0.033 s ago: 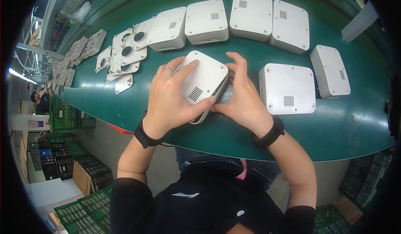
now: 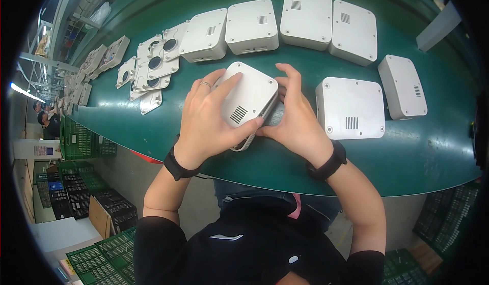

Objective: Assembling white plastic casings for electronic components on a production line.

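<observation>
Right in front of me is a white plastic housing [image 2: 253, 92] with rounded corners, a slotted vent and screw holes in its top. A dark gap shows along its right side, between the top cover and the part below. My left hand [image 2: 208, 116] grips it from the left, with a finger on the top face and the thumb at the near right edge. My right hand [image 2: 300, 119] holds its right side, thumb at the near edge and fingers curled by the far right corner. The underside of the housing is hidden.
Several similar white housings stand on the green table [image 2: 285, 168], including one right of my hands [image 2: 351, 104] and one at far right [image 2: 402, 87]. At left lie stacked white cover plates [image 2: 162, 67] with round black parts. Green crates [image 2: 76, 137] stand beyond the table's left edge.
</observation>
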{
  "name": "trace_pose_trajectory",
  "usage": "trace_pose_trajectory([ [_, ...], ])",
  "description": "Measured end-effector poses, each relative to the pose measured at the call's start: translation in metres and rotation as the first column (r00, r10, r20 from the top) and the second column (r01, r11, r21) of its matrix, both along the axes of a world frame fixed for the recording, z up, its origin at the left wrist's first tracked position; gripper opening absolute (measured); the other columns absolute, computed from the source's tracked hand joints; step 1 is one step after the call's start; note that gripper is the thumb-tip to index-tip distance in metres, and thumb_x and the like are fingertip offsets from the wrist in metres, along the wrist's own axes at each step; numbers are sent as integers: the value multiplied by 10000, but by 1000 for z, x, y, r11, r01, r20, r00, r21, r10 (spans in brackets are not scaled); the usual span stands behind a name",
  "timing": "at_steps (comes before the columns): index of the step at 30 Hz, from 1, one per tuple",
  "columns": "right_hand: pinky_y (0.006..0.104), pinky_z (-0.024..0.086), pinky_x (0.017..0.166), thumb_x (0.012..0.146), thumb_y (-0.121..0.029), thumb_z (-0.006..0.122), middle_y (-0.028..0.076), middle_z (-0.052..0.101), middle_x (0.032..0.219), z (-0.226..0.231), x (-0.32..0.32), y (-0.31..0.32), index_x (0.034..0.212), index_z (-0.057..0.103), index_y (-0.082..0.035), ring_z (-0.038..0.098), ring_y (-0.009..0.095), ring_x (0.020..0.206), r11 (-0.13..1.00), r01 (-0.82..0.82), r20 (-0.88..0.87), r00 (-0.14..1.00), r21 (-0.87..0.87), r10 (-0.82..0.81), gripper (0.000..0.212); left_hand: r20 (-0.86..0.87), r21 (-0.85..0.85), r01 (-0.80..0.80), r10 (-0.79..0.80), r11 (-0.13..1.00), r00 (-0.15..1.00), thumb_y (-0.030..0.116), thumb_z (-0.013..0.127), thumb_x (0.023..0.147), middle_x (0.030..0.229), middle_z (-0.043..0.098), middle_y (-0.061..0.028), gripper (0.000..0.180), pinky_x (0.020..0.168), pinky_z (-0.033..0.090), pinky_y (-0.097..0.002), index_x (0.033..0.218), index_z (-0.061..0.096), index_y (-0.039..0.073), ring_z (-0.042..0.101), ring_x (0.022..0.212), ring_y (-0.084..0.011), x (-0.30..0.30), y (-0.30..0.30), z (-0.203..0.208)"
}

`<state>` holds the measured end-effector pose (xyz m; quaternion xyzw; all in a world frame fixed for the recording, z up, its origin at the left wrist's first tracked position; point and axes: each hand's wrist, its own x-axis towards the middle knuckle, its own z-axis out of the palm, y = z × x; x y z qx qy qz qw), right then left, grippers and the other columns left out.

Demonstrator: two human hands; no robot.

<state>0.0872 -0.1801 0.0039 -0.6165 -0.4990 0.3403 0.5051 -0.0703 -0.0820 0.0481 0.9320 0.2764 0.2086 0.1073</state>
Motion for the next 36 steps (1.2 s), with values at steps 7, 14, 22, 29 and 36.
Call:
trace_pose_trajectory([
  [7, 431, 402, 1047, 599, -54, 854, 271, 455, 1280, -1, 0, 0, 1413, 144, -92, 513, 393, 1199, 1000, 11, 22, 1000, 0, -11, 1081, -3, -1, 14, -14, 1000, 1000, 407, 817, 580, 1154, 572, -296, 717, 862, 468, -445, 1155, 644, 15, 565, 988, -407, -1, -1, 1],
  [14, 426, 409, 1038, 602, -57, 854, 267, 458, 1277, -1, -1, 0, 1413, 150, -92, 518, 389, 1192, 1000, 19, 35, 999, 2, -19, 1075, -14, 13, -2, 2, 1000, 1000, 397, 813, 579, 1163, 570, -290, 715, 874, 459, -447, 1163, 642, 21, 556, 1014, -401, 0, -2, -1],
  [22, 421, 414, 1032, 606, -56, 849, 256, 464, 1271, 0, -1, 0, 1413, 155, -87, 527, 381, 1179, 1000, 18, 20, 1000, -15, -18, 1064, -93, 69, 0, 6, 998, 996, 398, 839, 571, 1250, 534, -267, 770, 900, 458, -450, 1224, 611, 59, 541, 1055, -399, 0, -6, 1],
  [29, 416, 416, 1030, 607, -43, 841, 247, 466, 1271, 1, -1, 0, 1414, 155, -84, 531, 373, 1174, 1000, 21, 33, 999, -18, -21, 1059, -133, 79, -20, 30, 997, 991, 414, 842, 566, 1222, 553, -268, 774, 889, 465, -446, 1210, 621, 46, 558, 1027, -402, 0, -9, 6],
  [36, 413, 419, 1028, 607, -28, 836, 251, 466, 1269, 3, -1, 0, 1415, 156, -84, 526, 375, 1178, 1000, 12, 15, 1000, -24, -12, 1057, -152, 107, -33, 49, 994, 987, 412, 839, 567, 1206, 563, -270, 766, 876, 471, -438, 1196, 629, 29, 568, 1006, -404, 4, -11, 11],
])
